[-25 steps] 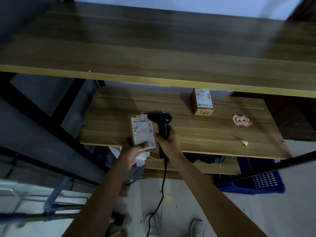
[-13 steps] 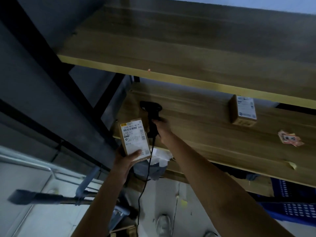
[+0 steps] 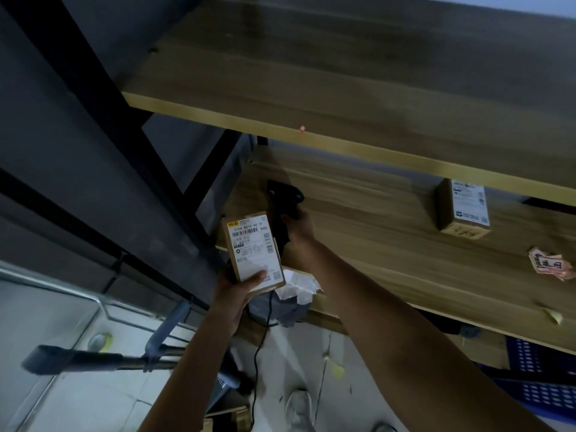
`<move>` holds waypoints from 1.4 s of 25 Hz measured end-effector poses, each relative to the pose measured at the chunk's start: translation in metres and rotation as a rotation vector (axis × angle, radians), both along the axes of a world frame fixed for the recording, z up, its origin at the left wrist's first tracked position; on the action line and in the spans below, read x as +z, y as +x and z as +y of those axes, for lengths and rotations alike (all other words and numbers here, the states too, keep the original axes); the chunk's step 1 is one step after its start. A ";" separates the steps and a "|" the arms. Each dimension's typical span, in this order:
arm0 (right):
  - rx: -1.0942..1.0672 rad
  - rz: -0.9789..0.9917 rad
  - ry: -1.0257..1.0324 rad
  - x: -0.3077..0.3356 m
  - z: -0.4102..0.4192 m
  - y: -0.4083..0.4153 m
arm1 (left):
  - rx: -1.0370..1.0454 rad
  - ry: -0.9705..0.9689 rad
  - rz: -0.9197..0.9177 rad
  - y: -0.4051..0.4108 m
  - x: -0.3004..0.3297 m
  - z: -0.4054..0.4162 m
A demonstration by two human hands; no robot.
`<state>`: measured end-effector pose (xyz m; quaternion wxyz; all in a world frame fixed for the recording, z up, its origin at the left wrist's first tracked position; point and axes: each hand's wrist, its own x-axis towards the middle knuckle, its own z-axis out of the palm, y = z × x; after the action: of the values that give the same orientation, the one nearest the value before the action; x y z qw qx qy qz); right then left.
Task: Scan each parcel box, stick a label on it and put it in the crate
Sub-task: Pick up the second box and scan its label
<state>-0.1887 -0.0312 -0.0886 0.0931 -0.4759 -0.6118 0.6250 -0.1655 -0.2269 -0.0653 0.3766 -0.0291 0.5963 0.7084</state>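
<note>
My left hand (image 3: 235,291) grips a small brown parcel box (image 3: 254,249) with a white shipping label facing me, held in front of the left end of the lower wooden shelf (image 3: 389,244). My right hand (image 3: 299,227) holds the black barcode scanner (image 3: 282,210) by its handle, low over the shelf's left end and just behind the box. The scanner's cable hangs to the floor. A second labelled parcel box (image 3: 464,207) stands farther right on the same shelf. A small pile of pink-red labels (image 3: 550,267) lies at the right. The blue crate (image 3: 542,388) sits under the shelf at lower right.
An upper wooden shelf (image 3: 343,82) overhangs the lower one. Black frame bars (image 3: 103,98) run along the left. Crumpled white paper and a grey bag (image 3: 293,299) sit under the shelf edge. A yellow scrap (image 3: 553,314) lies near the shelf's front edge. A dark pole (image 3: 93,363) crosses the floor.
The view has swung left. My right hand has carried the scanner away from the box toward the shelf's left end. My left hand still holds the box.
</note>
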 end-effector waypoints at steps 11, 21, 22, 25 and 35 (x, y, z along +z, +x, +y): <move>-0.003 -0.195 0.441 0.027 0.013 0.046 | -0.056 -0.028 -0.046 0.020 0.011 0.034; -0.169 -0.009 0.326 0.041 0.075 0.224 | -0.427 -0.068 -0.108 0.109 0.032 0.154; -0.193 0.014 0.296 0.042 0.081 0.242 | -0.474 -0.070 -0.110 0.120 0.031 0.165; -0.233 0.022 0.302 0.042 0.097 0.293 | -0.596 -0.082 -0.070 0.161 0.030 0.196; -0.243 -0.142 0.377 0.028 0.132 0.355 | -0.695 -0.285 0.509 0.213 -0.002 0.253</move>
<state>0.1667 0.1006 -0.0610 0.2115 -0.5630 -0.6609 0.4489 0.0478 0.0259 -0.0674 0.4257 0.2962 0.7359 0.4353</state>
